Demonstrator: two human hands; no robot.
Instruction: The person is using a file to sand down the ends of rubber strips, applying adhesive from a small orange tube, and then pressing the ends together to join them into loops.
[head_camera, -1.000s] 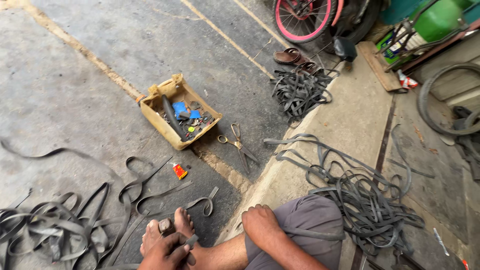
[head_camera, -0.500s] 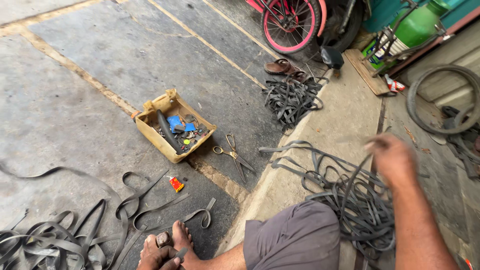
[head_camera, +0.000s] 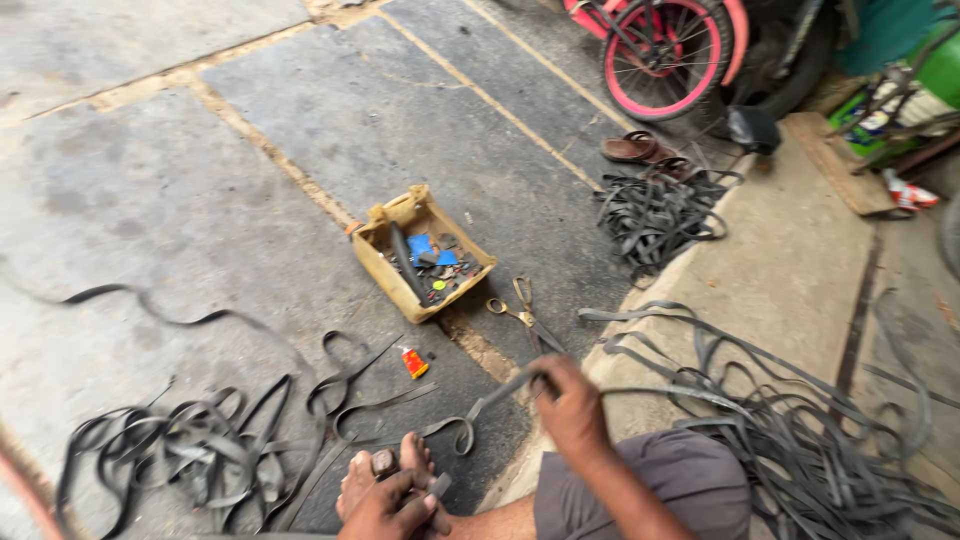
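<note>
Here a black rubber strip (head_camera: 500, 392) is gripped by the closed right hand (head_camera: 572, 405) above the kerb edge; its far end is pinched at the foot by the left hand (head_camera: 395, 505). Limp, light, stretchy, it is best grasped mid-length.

Bare hands (head_camera: 575, 405), bare forearms, no sleeves; grey shorts (head_camera: 650, 490); bare foot (head_camera: 385, 480).

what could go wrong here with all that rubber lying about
The right hand grips a rubber strip that runs beside the scissors; pulling it may drag them along. The left hand works at the bare foot, where a slip could hurt toes. Loose strips could tangle.
</note>
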